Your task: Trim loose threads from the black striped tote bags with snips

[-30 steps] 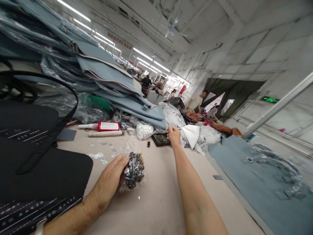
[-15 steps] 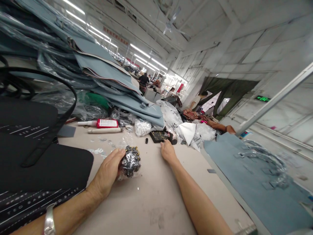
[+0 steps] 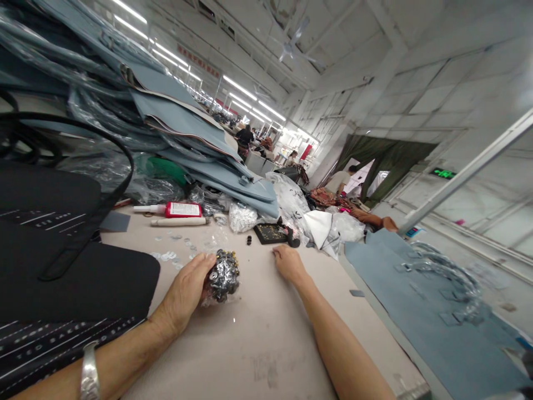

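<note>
My left hand grips a clear plastic bag of small dark metal fittings that rests on the beige table. My right hand lies on the table to the right of the bag, fingers curled; whether it holds something small I cannot tell. A black tray of small gold parts sits just beyond my right hand, with a black tool beside it. Several flat silver discs lie scattered left of the bag.
A black bag with a strap fills the left. Blue-grey leather panels are stacked behind it. A red-labelled glue tube and white plastic bags lie at the back. Blue panels cover the right bench. People work far off.
My right hand has drawn back from the black tray toward me and now rests on the table. The left hand keeps its hold on the bag of fittings.
</note>
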### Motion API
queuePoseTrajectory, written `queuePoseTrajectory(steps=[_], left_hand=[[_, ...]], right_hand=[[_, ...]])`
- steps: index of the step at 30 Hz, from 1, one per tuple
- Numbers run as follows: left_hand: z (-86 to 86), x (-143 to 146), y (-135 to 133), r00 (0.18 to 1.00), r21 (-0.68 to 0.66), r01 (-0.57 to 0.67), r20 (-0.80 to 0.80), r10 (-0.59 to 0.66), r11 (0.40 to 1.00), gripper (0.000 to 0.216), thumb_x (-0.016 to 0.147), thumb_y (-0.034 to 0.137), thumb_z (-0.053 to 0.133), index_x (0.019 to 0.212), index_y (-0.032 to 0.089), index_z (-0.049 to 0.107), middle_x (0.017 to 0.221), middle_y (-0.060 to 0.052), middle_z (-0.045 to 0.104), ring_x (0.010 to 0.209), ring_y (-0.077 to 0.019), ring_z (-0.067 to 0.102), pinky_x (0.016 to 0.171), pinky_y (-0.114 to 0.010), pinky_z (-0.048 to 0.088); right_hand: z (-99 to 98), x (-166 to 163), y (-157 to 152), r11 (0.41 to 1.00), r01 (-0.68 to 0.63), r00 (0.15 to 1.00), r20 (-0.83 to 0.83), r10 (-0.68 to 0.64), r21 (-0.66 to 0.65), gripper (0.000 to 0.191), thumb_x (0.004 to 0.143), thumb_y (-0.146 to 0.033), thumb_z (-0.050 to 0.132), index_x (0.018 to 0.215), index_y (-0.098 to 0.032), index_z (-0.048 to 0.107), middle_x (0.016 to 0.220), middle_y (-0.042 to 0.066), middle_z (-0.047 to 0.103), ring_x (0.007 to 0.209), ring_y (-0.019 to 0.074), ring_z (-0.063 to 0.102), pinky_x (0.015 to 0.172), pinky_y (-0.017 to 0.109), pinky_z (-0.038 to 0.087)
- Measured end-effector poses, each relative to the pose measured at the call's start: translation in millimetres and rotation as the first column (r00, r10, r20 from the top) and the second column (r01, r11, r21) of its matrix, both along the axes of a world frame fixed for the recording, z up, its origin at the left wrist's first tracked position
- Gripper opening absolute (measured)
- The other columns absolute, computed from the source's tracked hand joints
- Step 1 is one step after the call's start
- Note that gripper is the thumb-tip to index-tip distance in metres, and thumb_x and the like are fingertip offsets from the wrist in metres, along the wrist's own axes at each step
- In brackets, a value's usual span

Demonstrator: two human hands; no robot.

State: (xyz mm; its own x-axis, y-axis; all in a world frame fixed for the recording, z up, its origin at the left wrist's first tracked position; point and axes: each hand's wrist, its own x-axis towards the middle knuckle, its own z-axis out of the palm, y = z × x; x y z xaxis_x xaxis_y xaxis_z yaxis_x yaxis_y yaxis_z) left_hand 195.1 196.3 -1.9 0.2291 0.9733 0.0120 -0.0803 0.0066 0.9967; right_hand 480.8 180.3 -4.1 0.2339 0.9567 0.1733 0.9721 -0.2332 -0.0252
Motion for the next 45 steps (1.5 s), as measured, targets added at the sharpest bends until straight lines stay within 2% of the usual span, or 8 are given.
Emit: queuePoseTrajectory(steps=[11, 14, 17, 21, 23, 28, 34, 45], left_hand=[[-11.5, -1, 5, 0.969, -0.11, 0.128, 0.223, -0.101, 0.986, 0.03, 0.076, 0.052, 0.058, 0.071, 0.023, 0.054, 0.074, -0.001, 0.053, 0.074, -0.0192, 0.051, 0.065, -0.027, 0.046], [-16.7, 1, 4, 0.913, -0.168, 0.265, 0.361, -0.191, 0.949, 0.032, 0.078, 0.052, 0.063, 0.079, 0.022, 0.053, 0.073, 0.002, 0.052, 0.068, -0.0149, 0.049, 0.059, -0.023, 0.044], [-15.8, 2, -1, 0.864, -0.151, 0.376, 0.415, -0.287, 0.914, 0.034, 0.079, 0.052, 0.065, 0.085, 0.021, 0.054, 0.074, 0.003, 0.053, 0.07, -0.0136, 0.05, 0.062, -0.022, 0.044], [-11.0, 0, -10, 0.849, -0.051, 0.446, 0.34, -0.405, 0.893, 0.032, 0.084, 0.051, 0.059, 0.088, 0.019, 0.056, 0.076, 0.001, 0.055, 0.072, -0.0153, 0.052, 0.07, -0.026, 0.046], [-8.7, -1, -12, 0.871, -0.006, 0.437, 0.253, -0.422, 0.899, 0.032, 0.085, 0.051, 0.057, 0.088, 0.019, 0.056, 0.076, 0.001, 0.055, 0.072, -0.0164, 0.052, 0.07, -0.027, 0.046], [-6.9, -1, -11, 0.894, 0.063, 0.433, 0.096, -0.438, 0.899, 0.035, 0.087, 0.055, 0.05, 0.082, 0.02, 0.05, 0.075, 0.003, 0.049, 0.071, -0.0156, 0.047, 0.068, -0.027, 0.041], [-10.9, -2, -10, 0.908, 0.117, 0.418, -0.031, -0.417, 0.901, 0.038, 0.09, 0.055, 0.044, 0.075, 0.021, 0.041, 0.069, 0.005, 0.039, 0.067, -0.0139, 0.038, 0.064, -0.027, 0.035], [-15.6, -1, -7, 0.96, 0.207, 0.269, -0.131, -0.246, 0.941, 0.032, 0.092, 0.048, 0.042, 0.076, 0.021, 0.049, 0.07, 0.004, 0.048, 0.072, -0.017, 0.047, 0.069, -0.029, 0.037]], right_hand=[[11.5, -25, -2, 0.98, -0.011, 0.931, -0.356, 0.083, 0.199, 0.031, 0.086, -0.013, 0.048, 0.111, -0.012, 0.066, 0.12, 0.017, 0.067, 0.114, 0.026, 0.06, 0.104, 0.041, 0.041], [25.4, -57, -12, 0.966, -0.026, 0.84, -0.518, 0.159, 0.256, 0.03, 0.093, -0.031, 0.042, 0.103, -0.015, 0.066, 0.098, 0.011, 0.072, 0.09, 0.0215, 0.069, 0.08, 0.035, 0.055], [35.5, -89, -30, 0.958, -0.015, 0.675, -0.704, 0.221, 0.286, 0.038, 0.092, -0.049, 0.044, 0.093, -0.016, 0.063, 0.08, 0.005, 0.068, 0.058, 0.0137, 0.063, 0.05, 0.025, 0.049], [33.5, -118, -51, 0.937, 0.096, 0.347, -0.894, 0.285, 0.336, 0.038, 0.072, -0.052, 0.072, 0.083, -0.019, 0.058, 0.065, -0.005, 0.056, 0.043, 0.0064, 0.044, 0.041, 0.021, 0.037], [29.0, -125, -57, 0.919, 0.137, 0.275, -0.905, 0.324, 0.37, 0.04, 0.064, -0.047, 0.08, 0.081, -0.02, 0.055, 0.065, -0.006, 0.054, 0.046, 0.0063, 0.043, 0.042, 0.021, 0.035], [20.9, -130, -58, 0.922, 0.152, 0.21, -0.924, 0.32, 0.355, 0.038, 0.06, -0.036, 0.084, 0.078, -0.021, 0.054, 0.059, -0.008, 0.052, 0.048, 0.0075, 0.044, 0.042, 0.02, 0.035], [11.4, -119, -50, 0.955, 0.119, -0.026, -0.961, 0.276, 0.271, 0.03, 0.059, -0.033, 0.084, 0.071, -0.017, 0.062, 0.053, -0.006, 0.059, 0.042, 0.0058, 0.045, 0.04, 0.018, 0.035], [4.9, -117, -44, 0.964, 0.19, -0.133, -0.968, 0.211, 0.184, 0.036, 0.053, -0.041, 0.087, 0.068, -0.014, 0.069, 0.055, 0.0, 0.064, 0.049, 0.0101, 0.057, 0.047, 0.022, 0.051]])
